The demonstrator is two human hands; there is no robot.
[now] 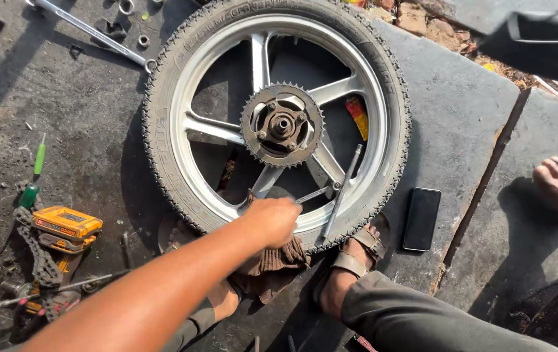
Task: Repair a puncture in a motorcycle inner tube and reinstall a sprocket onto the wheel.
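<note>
The left hand (pixel 272 220) is closed around a metal tool (pixel 313 194) and a brown rag (pixel 272 264); the wheel (pixel 277 120) lies just beyond the fingers, sprocket (pixel 282 125) up, a black phone (pixel 421 218) to the right.

Only one view was given, taken from a camera on the person's head. It looked steeply down and forward at the motorcycle wheel (pixel 277 124), which lay flat on the ground and filled the middle of the picture at close range. Nearer than the wheel, the person's own legs ran off the bottom edge.
</note>
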